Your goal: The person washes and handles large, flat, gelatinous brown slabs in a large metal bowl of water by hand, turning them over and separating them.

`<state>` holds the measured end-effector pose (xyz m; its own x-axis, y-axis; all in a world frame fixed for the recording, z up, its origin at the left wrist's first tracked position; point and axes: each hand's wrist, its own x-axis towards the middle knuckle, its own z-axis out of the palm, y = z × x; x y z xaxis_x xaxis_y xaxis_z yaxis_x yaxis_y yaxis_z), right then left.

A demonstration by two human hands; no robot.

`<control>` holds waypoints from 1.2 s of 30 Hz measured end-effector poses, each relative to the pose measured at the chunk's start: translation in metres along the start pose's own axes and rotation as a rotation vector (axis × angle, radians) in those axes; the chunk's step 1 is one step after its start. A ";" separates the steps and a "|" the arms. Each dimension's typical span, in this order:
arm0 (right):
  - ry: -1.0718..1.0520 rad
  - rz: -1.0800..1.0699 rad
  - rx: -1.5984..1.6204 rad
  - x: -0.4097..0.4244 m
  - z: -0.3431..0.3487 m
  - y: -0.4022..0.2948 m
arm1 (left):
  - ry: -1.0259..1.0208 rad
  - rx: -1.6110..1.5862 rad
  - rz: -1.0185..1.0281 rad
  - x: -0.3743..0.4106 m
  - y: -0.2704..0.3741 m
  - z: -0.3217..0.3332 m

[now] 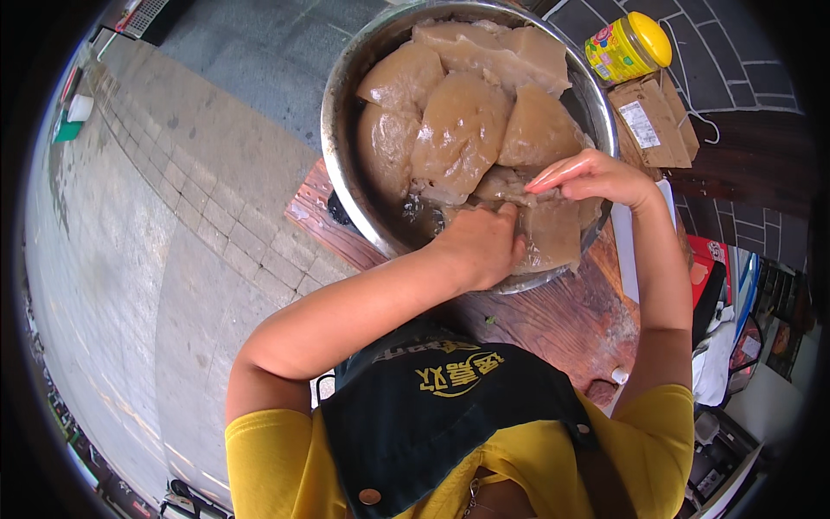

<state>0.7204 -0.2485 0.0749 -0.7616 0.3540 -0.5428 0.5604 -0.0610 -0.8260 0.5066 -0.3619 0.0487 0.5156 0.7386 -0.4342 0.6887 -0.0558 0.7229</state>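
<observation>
A large round stainless steel basin (332, 139) holds several thick, glossy, pale brown slabs of jelly. One big slab (462, 133) lies near its middle, and a flatter jelly slab (551, 235) sits by the near rim. My left hand (481, 245) reaches over the near rim with fingers bent against the jelly. Its fingertips are partly hidden, so a grip cannot be made out. From the right side, my right hand (600, 176) bends at the wrist. Its wet, extended fingers touch torn jelly (502, 185) above the flatter slab, and the thumb stands apart below them.
The basin stands on a wooden tabletop (551, 311). Beyond its right rim are a yellow-lidded plastic jar (626, 48), a cardboard piece (655, 123) with a printed label, and a white wire hanger (697, 117). A red box (707, 259) lies farther right. Pavement (162, 194) stretches left.
</observation>
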 end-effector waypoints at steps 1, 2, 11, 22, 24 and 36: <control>0.033 0.000 0.018 -0.007 -0.006 0.002 | -0.008 0.017 0.009 0.001 0.003 -0.001; 0.084 -0.004 0.086 -0.011 -0.012 0.004 | -0.007 0.063 0.031 0.004 0.001 -0.002; 0.910 0.089 0.647 0.056 -0.059 0.042 | 0.068 0.073 0.068 0.017 -0.016 -0.082; 0.965 0.020 1.059 0.104 -0.081 0.030 | 0.273 0.016 -0.338 0.136 -0.099 -0.158; 0.927 0.011 0.999 0.109 -0.084 0.027 | 0.294 -0.161 -0.383 0.137 -0.099 -0.159; 0.906 -0.015 0.770 0.104 -0.073 0.006 | 0.300 -0.315 -0.449 0.138 -0.096 -0.160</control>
<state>0.6684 -0.1437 0.0245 -0.0851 0.8715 -0.4830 -0.0256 -0.4865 -0.8733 0.4297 -0.1467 0.0052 0.0135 0.8033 -0.5954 0.5981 0.4707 0.6487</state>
